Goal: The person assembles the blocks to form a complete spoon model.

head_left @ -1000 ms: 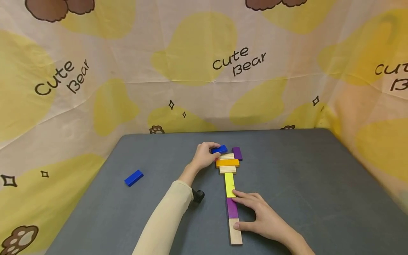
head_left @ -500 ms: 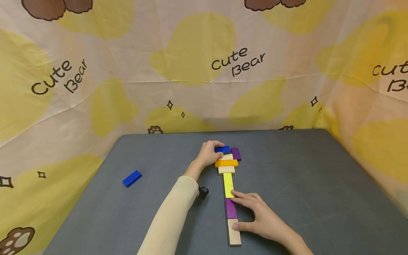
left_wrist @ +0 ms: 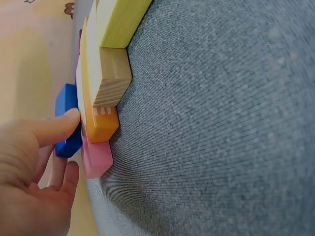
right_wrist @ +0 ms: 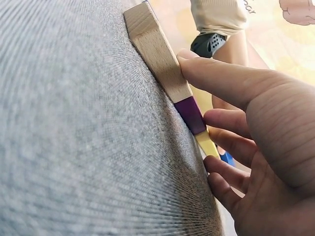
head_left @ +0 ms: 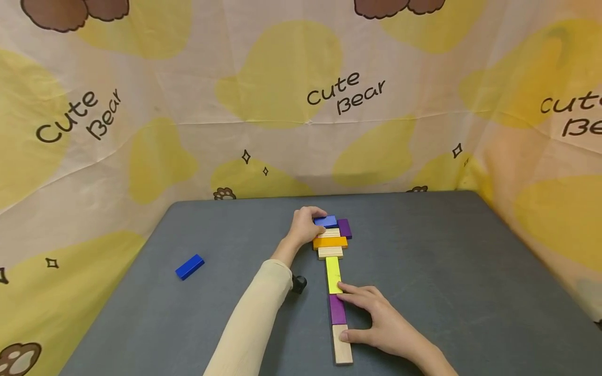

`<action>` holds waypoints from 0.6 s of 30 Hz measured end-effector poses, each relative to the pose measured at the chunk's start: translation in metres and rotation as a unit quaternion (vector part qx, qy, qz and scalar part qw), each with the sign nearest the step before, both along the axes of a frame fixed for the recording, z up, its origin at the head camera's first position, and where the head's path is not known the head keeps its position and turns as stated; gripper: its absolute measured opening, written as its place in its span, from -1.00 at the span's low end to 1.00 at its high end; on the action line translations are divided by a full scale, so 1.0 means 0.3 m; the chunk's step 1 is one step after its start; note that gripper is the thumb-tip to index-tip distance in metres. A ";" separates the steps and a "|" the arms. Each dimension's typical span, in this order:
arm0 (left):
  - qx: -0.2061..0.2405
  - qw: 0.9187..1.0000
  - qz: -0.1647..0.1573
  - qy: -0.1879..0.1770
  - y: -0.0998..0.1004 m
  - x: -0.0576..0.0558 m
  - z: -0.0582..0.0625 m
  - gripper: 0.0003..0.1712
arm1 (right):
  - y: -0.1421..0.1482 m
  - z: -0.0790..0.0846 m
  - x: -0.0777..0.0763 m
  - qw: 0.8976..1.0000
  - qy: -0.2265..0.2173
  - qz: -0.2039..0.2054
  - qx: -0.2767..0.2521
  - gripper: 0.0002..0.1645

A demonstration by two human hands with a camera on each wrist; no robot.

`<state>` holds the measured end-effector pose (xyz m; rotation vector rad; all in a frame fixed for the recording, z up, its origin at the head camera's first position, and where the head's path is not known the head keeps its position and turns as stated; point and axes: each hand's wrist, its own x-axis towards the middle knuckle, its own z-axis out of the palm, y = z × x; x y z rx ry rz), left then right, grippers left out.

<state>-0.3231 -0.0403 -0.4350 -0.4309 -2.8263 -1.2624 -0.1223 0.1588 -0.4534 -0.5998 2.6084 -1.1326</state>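
Observation:
My left hand point(head_left: 303, 228) pinches a blue block point(head_left: 326, 221) between thumb and fingers at the far end of a row of blocks. In the left wrist view this blue block sits against or over a pink block point(left_wrist: 100, 160); contact is unclear. A dark purple block point(head_left: 345, 228) lies just right of it. Nearer come pale wooden blocks point(head_left: 331, 253) with an orange block point(head_left: 330, 242) across between them, then a yellow block point(head_left: 333, 274), a purple block point(head_left: 337, 310) and a plain wooden block point(head_left: 342, 352). My right hand point(head_left: 383, 318) rests its thumb and extended fingertips along the near blocks.
A second blue block point(head_left: 190, 267) lies alone on the left of the grey table point(head_left: 447, 271). Behind the table hangs a printed cloth point(head_left: 282, 78) with yellow patches. A black wrist device point(head_left: 298, 284) sits on the left forearm.
My left hand has moved the blue block slightly right, up to the dark purple block, and it lies straighter. The right hand keeps its place on the row. The head view has shifted a little.

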 end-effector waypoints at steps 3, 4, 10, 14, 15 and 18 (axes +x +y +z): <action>0.001 1.000 0.016 0.003 -0.001 -0.003 0.000 -0.64 | -0.003 -0.001 -0.002 1.000 -0.001 -0.001 0.001 -0.06; 0.000 1.000 0.018 0.001 0.000 -0.003 0.001 -0.64 | -0.003 -0.001 -0.002 1.000 -0.003 -0.002 0.002 -0.06; -0.007 1.000 0.002 -0.020 -0.003 -0.005 0.005 -0.60 | -0.005 0.000 -0.004 1.000 -0.013 -0.006 0.003 -0.08; -0.006 1.000 -0.008 -0.025 -0.005 -0.005 0.006 -0.58 | -0.006 0.002 -0.003 1.000 -0.018 -0.009 0.003 -0.09; -0.005 1.000 -0.010 -0.025 -0.005 -0.005 0.006 -0.57 | -0.007 0.003 -0.004 1.000 -0.019 -0.009 0.003 -0.09; 0.001 1.000 -0.012 -0.025 -0.007 -0.002 0.003 -0.57 | -0.009 0.005 -0.004 1.000 -0.020 -0.009 0.004 -0.09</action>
